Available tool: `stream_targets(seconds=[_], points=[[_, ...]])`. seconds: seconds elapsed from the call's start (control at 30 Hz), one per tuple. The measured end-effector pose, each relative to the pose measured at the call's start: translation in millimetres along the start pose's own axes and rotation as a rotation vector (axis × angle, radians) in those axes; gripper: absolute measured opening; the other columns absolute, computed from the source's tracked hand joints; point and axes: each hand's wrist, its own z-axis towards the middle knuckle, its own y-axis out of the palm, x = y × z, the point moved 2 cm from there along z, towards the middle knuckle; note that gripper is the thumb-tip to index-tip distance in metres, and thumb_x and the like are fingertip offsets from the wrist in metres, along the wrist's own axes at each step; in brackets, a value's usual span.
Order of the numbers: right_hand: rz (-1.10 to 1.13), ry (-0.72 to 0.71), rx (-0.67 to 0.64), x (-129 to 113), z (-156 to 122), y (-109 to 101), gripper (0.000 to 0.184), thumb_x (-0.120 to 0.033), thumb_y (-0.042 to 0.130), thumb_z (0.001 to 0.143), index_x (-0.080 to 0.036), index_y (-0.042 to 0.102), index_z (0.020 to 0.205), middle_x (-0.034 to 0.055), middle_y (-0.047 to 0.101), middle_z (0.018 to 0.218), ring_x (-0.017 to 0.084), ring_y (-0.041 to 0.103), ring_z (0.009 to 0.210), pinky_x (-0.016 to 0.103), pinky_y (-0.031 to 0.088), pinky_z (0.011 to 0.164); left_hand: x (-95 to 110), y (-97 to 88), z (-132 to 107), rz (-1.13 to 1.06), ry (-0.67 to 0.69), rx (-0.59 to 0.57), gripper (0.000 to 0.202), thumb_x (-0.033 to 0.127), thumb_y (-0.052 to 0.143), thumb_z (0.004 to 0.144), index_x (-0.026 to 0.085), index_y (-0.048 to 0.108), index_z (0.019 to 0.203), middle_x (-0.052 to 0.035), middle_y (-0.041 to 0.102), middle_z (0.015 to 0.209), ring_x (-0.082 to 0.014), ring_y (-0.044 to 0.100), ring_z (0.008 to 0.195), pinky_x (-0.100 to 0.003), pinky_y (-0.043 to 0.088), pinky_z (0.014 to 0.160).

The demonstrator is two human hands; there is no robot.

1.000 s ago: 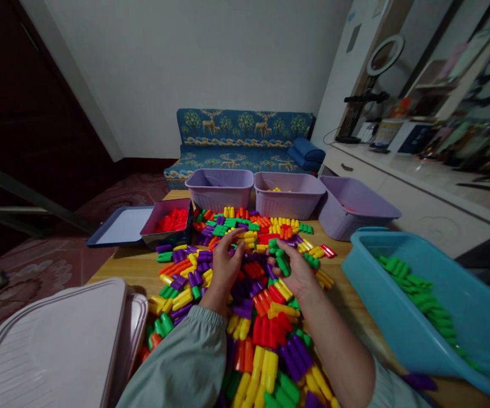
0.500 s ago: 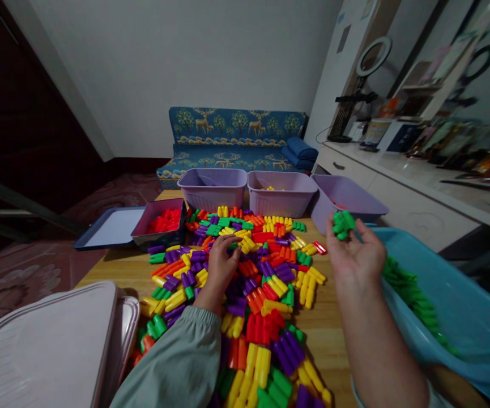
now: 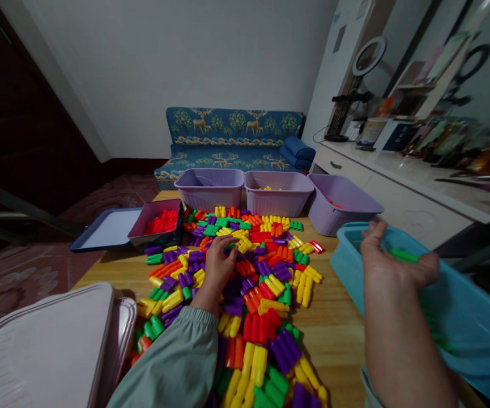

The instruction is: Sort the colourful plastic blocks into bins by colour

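A heap of coloured plastic blocks [image 3: 248, 283] covers the wooden table [image 3: 333, 328]: red, yellow, green, purple and orange pieces. My left hand [image 3: 217, 269] rests on the heap, its fingers curled over blocks near the top; what it grips is hidden. My right hand [image 3: 391, 263] hangs over the blue tub [image 3: 461, 317] with fingers spread and nothing in it. Green blocks [image 3: 401, 255] lie in the tub just beyond the fingers.
Three lilac bins [image 3: 276, 195] stand along the table's far edge. A dark box of red blocks [image 3: 160, 224] and its lid [image 3: 102, 229] are at the back left. A pink lidded case [image 3: 45, 345] fills the near left. A white counter [image 3: 418, 181] runs along the right.
My right hand carried a cluster of green blocks from the heap rightward over the blue tub and let it go. My left hand stayed on the heap.
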Motion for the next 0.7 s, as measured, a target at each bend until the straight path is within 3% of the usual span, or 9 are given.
stream_targets(seconds=[0.1,0.2,0.27,0.37,0.53,0.7], points=[[0.234,0.087,0.046,3.2,-12.1,11.6,0.057,-0.055,0.017,0.089,-0.020,0.062,0.088,0.0200,0.056,0.118,0.021,0.064,0.108,0.030,0.058,0.056,0.9,0.2,0.1,0.002,-0.003,0.002,0.021,0.015,0.058,0.078,0.019,0.072,0.092,-0.0080,0.067,0.101,-0.0217,0.062,0.099,-0.038,0.050,0.090],[0.113,-0.012,-0.104,17.7,-20.6,25.2,0.032,-0.037,0.034,0.091,-0.019,0.060,0.085,0.0104,0.062,0.100,0.013,0.067,0.091,0.024,0.059,0.065,1.3,0.2,0.2,0.003,0.000,0.004,0.020,0.015,0.058,0.077,0.018,0.072,0.092,-0.0082,0.067,0.100,-0.0214,0.063,0.098,-0.038,0.050,0.090],[-0.141,-0.074,-0.252,35.1,-23.9,29.6,0.014,-0.029,0.051,0.083,-0.019,0.060,0.083,0.0046,0.064,0.090,0.010,0.066,0.077,0.021,0.057,0.064,1.2,0.0,0.0,0.003,0.003,0.006,0.020,0.015,0.058,0.077,0.019,0.072,0.091,-0.0079,0.068,0.099,-0.0213,0.063,0.097,-0.038,0.050,0.090],[-0.681,-0.093,-0.504,68.0,-28.5,27.2,0.021,-0.029,0.070,0.069,-0.018,0.064,0.086,0.0022,0.068,0.081,0.011,0.061,0.063,0.022,0.050,0.054,1.2,-0.1,-0.6,0.007,0.006,-0.006,0.020,0.015,0.058,0.077,0.018,0.072,0.092,-0.0078,0.070,0.097,-0.0213,0.064,0.095,-0.038,0.050,0.089],[-1.548,-0.321,-0.798,108.5,-38.9,13.5,0.006,-0.021,0.067,0.069,-0.021,0.070,0.075,0.0026,0.071,0.076,0.017,0.064,0.070,0.028,0.049,0.067,3.2,1.2,-2.2,0.002,0.002,-0.026,0.020,0.016,0.058,0.078,0.018,0.072,0.093,-0.0072,0.072,0.095,-0.0209,0.066,0.092,-0.037,0.051,0.087],[-2.007,-0.466,-0.905,120.7,-50.5,7.3,0.019,-0.020,0.066,0.074,-0.022,0.074,0.091,0.0080,0.070,0.102,0.023,0.064,0.091,0.032,0.048,0.077,1.8,2.5,-1.6,-0.008,-0.008,-0.048,0.019,0.017,0.056,0.080,0.018,0.071,0.092,-0.0070,0.073,0.092,-0.0201,0.068,0.087,-0.035,0.053,0.082]])
